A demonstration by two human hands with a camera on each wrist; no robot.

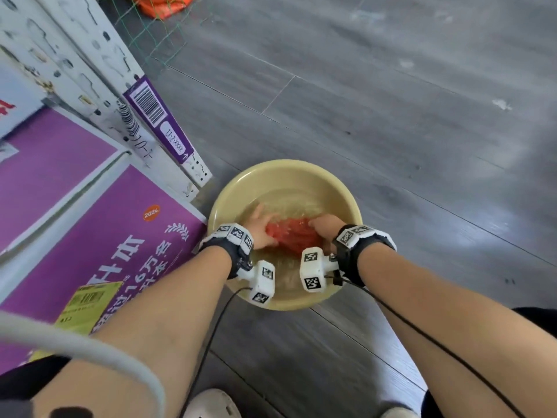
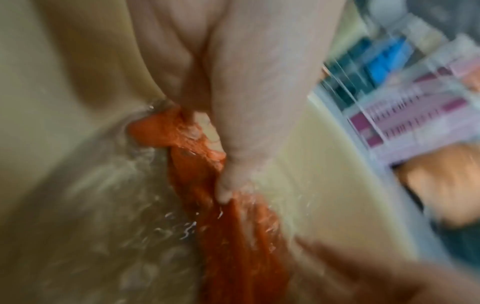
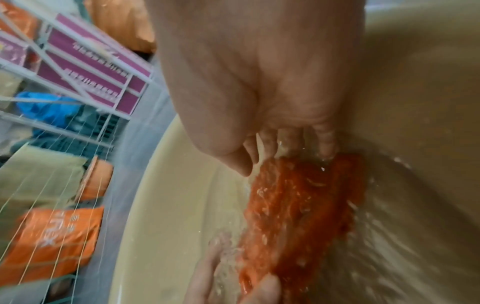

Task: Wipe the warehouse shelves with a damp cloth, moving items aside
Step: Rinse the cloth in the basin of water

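Observation:
An orange-red cloth [image 1: 289, 236] lies soaked in water inside a pale yellow basin [image 1: 232, 193] on the floor. My left hand [image 1: 260, 229] grips the cloth's left end under the water; in the left wrist view its thumb [image 2: 228, 185] presses on the cloth [image 2: 233, 236]. My right hand [image 1: 324, 227] grips the cloth's right end, and in the right wrist view its fingers [image 3: 283, 142] curl onto the cloth [image 3: 298, 205]. The water around the cloth is rippled.
A white metal shelf post [image 1: 99, 70] with a purple barcode label [image 1: 156, 116] stands left of the basin. Purple boxes [image 1: 99, 251] lie on the low shelf at the left. Grey plank floor [image 1: 391, 116] surrounds the basin. An orange bag [image 1: 162, 4] lies behind green netting.

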